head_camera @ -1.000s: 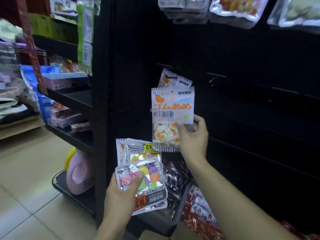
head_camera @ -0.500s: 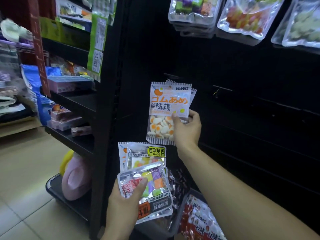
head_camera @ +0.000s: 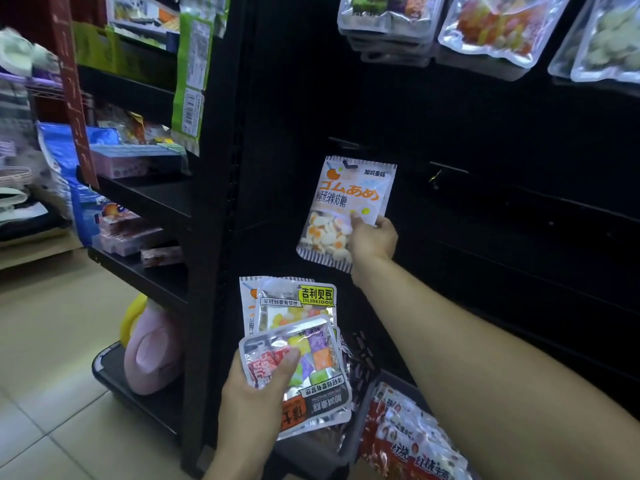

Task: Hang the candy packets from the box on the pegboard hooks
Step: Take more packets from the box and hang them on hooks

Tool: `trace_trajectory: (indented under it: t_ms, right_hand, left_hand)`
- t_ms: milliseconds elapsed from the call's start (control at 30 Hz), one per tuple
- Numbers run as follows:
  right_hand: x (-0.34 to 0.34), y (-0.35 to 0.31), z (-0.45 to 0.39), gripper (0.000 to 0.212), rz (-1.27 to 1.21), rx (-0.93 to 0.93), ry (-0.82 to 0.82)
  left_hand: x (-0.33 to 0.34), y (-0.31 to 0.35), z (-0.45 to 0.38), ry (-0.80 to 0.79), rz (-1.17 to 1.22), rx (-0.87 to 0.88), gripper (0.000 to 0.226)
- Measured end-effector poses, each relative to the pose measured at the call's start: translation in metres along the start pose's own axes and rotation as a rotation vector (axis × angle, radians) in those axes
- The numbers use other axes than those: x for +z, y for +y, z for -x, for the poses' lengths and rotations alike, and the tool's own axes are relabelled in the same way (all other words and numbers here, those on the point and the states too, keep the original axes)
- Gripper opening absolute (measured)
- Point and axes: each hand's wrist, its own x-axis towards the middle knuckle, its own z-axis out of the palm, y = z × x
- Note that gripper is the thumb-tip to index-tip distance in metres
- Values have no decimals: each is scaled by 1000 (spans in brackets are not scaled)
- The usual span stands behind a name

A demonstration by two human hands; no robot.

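The right hand (head_camera: 374, 237) pinches the lower right edge of a white egg-gummy candy packet (head_camera: 346, 209), thumb on its front and fingers curled behind, holding it tilted against the black pegboard (head_camera: 502, 161). Whether its hang hole sits on a hook cannot be told. A bare hook (head_camera: 448, 167) juts from the board just right of the packet. The left hand (head_camera: 256, 386) grips a fanned stack of candy packets (head_camera: 301, 341), thumb pressed over the silver front one, low before the shelving. Below, a dark box (head_camera: 356, 441) holds red packets (head_camera: 412, 445). More candy bags (head_camera: 491, 29) hang along the top of the board
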Motion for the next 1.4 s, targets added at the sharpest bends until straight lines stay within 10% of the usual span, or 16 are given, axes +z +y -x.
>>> trace_trajectory:
  t_ms: [533, 867, 1400]
  right_hand:
    - [-104, 67, 51, 13, 201, -77, -200]
    - [-169, 117, 164, 86, 275, 34, -422]
    - [-189, 134, 139, 25, -136, 363, -237]
  left_hand:
    - [-9, -1, 3, -87, 29, 11, 28]
    - [4, -12, 23, -133, 18, -13, 40]
    - [9, -28, 22, -114, 34, -36, 35]
